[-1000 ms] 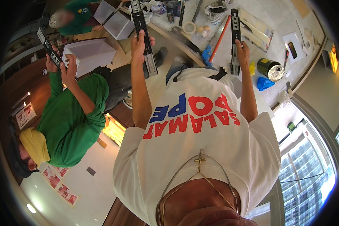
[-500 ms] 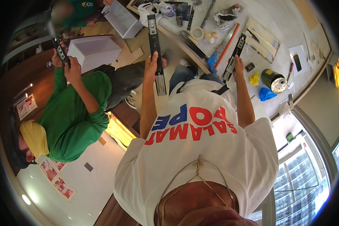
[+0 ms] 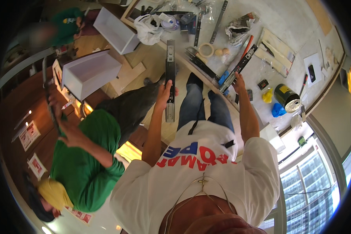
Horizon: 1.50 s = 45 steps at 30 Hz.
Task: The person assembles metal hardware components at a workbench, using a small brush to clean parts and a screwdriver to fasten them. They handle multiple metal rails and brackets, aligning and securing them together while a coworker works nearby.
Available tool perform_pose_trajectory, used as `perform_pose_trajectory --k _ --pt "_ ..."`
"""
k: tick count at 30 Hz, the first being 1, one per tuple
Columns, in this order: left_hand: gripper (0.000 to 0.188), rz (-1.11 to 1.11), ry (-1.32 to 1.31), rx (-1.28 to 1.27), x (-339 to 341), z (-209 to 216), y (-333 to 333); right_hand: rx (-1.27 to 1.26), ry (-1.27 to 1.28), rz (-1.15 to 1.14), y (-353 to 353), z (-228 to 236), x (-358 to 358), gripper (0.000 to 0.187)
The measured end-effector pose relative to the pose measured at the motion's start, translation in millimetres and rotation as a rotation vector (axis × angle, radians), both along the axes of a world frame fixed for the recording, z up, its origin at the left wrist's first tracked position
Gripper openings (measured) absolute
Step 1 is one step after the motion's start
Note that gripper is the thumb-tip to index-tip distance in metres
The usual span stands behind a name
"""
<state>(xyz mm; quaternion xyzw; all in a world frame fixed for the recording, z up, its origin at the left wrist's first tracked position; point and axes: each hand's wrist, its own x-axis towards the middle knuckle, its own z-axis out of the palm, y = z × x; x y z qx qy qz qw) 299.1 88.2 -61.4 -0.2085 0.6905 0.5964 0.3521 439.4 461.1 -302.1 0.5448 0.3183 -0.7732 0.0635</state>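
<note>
Our L grip (image 3: pixel 164 95) clasping drawer slide (image 3: pixel 170 70), 12 o'clock, our R grip (image 3: pixel 240 83) clasping 2nd slide (image 3: pixel 245 59), 2 o'clock, nr worktop (image 3: pixel 302 35).

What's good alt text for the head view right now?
A person's left hand holds a long, slim, black-and-silver metal rail and their right hand a similar metal rail, beside a pale, cluttered worktable. A nearby co-worker in a green top is at left.
</note>
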Motion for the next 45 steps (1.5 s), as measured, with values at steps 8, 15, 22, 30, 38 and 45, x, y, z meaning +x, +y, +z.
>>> perform_pose_trajectory --k 8,15,22,30,38,45 --pt "0.037 -0.014 -0.113 0.072 -82 -82 12 0.077 -0.154 -0.088 19 -86 -24 0.026" --pt "0.031 0.019 -0.19 0.038 -138 -111 -5 0.109 -0.362 -0.073 35 -132 -17 0.03" --pt "0.038 0.078 -0.175 0.053 -171 -126 -34 0.906 -0.734 0.656 38 -117 -63 0.049" --pt "0.034 0.199 -0.2 0.111 -183 -133 -39 1.349 0.132 0.789 -34 -48 -356 0.027" --pt "0.034 0.283 -0.239 0.102 -194 -127 -37 1.475 0.403 1.307 -133 -95 -555 0.027" --pt "0.032 0.331 -0.266 0.113 -192 -134 -39 1.604 0.356 1.53 -136 -115 -567 0.028"
